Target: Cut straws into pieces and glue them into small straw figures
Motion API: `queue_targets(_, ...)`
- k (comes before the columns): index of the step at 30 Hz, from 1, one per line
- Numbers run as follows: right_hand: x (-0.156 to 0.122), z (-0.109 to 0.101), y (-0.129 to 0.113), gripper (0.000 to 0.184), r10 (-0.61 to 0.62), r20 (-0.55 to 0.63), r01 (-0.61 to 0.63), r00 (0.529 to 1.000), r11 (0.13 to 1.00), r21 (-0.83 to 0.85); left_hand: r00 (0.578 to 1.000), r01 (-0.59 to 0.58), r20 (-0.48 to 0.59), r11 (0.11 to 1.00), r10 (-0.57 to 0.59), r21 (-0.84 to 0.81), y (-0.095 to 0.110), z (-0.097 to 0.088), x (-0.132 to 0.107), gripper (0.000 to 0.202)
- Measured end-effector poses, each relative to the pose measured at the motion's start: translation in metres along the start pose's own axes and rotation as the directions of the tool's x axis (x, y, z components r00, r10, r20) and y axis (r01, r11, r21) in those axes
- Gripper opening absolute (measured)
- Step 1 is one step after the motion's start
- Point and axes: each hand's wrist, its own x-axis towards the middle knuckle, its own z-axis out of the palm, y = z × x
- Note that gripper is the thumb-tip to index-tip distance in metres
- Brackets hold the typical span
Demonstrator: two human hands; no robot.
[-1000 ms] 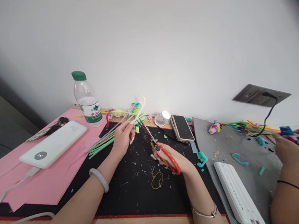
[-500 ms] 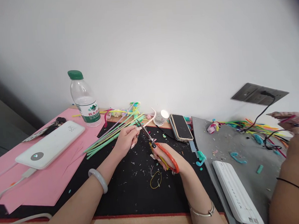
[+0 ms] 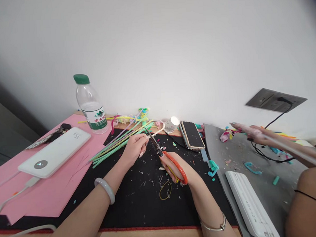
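On the black mat (image 3: 141,207), far centre, the left hand (image 3: 133,150) pinches a pale pipe cleaner (image 3: 157,130); the right hand (image 3: 190,172) grips orange scissors (image 3: 167,156) — blades at the stem. Cutting appears in hand — a clean snip calls for a steady hold.

A: Rear surface?
B: Plain white wall (image 3: 170,43), evenly lit. A dark socket plate (image 3: 276,100) is mounted low on the right.
A: Furniture?
B: Wooden desk (image 3: 143,235), set against the wall. There is a dark grey area (image 3: 4,119) at far left, but its detail cannot be made out.
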Motion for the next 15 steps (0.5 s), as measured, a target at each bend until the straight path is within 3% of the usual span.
queue_targets(9,0.001,0.007,0.01,0.052,0.07,0.069,-0.072,0.995,0.997,0.037,0.99,0.138,-0.036,0.99,-0.139,-0.026,0.001,0.001,0.001,0.022)
queue_targets(15,0.001,0.008,0.01,0.052,0.072,0.066,-0.075,0.995,0.996,0.041,0.985,0.162,-0.047,0.986,-0.164,-0.032,0.0,0.002,0.002,0.02)
